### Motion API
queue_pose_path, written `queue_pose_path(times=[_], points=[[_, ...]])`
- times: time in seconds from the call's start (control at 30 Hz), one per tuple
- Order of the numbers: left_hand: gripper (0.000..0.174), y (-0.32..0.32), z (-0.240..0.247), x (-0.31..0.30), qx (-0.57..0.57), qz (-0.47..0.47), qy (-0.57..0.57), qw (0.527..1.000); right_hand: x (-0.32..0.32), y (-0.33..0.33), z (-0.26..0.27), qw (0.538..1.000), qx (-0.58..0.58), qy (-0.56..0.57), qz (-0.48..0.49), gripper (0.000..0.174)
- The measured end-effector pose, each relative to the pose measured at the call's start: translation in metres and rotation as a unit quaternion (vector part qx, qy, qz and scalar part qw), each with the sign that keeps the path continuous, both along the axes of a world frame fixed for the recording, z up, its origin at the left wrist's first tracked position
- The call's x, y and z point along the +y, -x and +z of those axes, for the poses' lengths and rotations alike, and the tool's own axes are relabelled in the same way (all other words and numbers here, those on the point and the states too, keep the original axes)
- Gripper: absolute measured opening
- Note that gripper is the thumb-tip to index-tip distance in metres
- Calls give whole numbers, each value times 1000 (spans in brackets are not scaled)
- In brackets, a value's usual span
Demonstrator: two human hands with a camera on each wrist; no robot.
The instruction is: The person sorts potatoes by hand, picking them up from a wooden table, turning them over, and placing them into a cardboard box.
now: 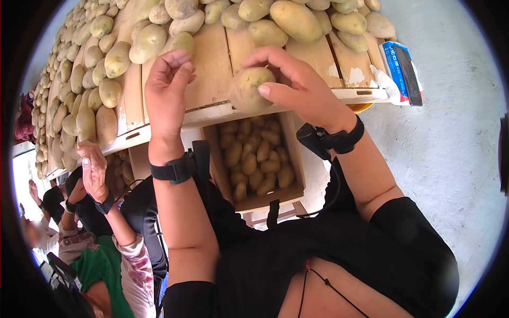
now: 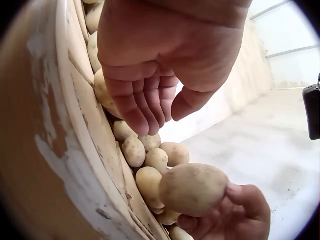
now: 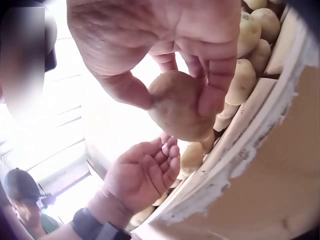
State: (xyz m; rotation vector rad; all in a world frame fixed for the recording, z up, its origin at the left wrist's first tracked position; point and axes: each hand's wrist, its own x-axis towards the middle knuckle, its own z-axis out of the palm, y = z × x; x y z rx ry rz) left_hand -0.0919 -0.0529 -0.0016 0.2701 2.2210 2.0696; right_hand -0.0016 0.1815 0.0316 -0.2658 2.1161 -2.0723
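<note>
A pale brown potato [image 1: 249, 89] is gripped in the right hand [image 1: 302, 87], above the front edge of the wooden table [image 1: 204, 79]. In the right wrist view, thumb and fingers of the right hand [image 3: 165, 45] hold that potato [image 3: 177, 105] from both sides. The left hand [image 1: 168, 93] is raised to its left over the table edge, holding nothing, fingers loosely bent. Seen from the left wrist, the left hand [image 2: 160, 70] hangs with relaxed fingers, apart from the held potato [image 2: 194, 189].
Many potatoes [image 1: 117, 59] lie across the table's back and left. Below the edge stands a box [image 1: 298, 159] with potatoes. A blue packet [image 1: 395, 69] and a dark phone-like object [image 1: 411, 77] are at the right corner, by the wall [image 1: 440, 138]. Other people's hands [image 1: 94, 172] are at left.
</note>
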Motion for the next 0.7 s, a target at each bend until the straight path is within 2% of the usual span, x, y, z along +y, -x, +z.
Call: queue_pose_path(times=[0.13, 0.23, 0.33, 0.43, 0.53, 0.63, 0.67, 0.7], points=[[31, 5, -6, -7, 59, 58, 68, 994, -1, -2, -5, 967, 49, -104, 228, 37], [36, 1, -3, -2, 84, 90, 121, 985, -4, -7, 1, 896, -105, -150, 404, 39], [42, -1, -3, 2, 111, 84, 125, 982, -10, -14, -16, 910, -66, -177, 370, 41], [50, 6, -16, 2, 179, 68, 176, 966, -14, -13, -19, 928, -42, -194, 317, 40], [56, 8, -14, -1, 251, 94, 350, 898, -15, -11, -28, 943, 6, -211, 259, 40], [58, 4, -3, 2, 107, 86, 399, 907, -16, -10, -30, 940, 19, -233, 247, 39], [54, 4, -3, 5, 91, 92, 368, 921, -16, -10, -29, 937, 14, -242, 251, 39], [53, 6, -7, 4, 131, 85, 347, 925, -16, -10, -30, 938, 21, -239, 250, 39]])
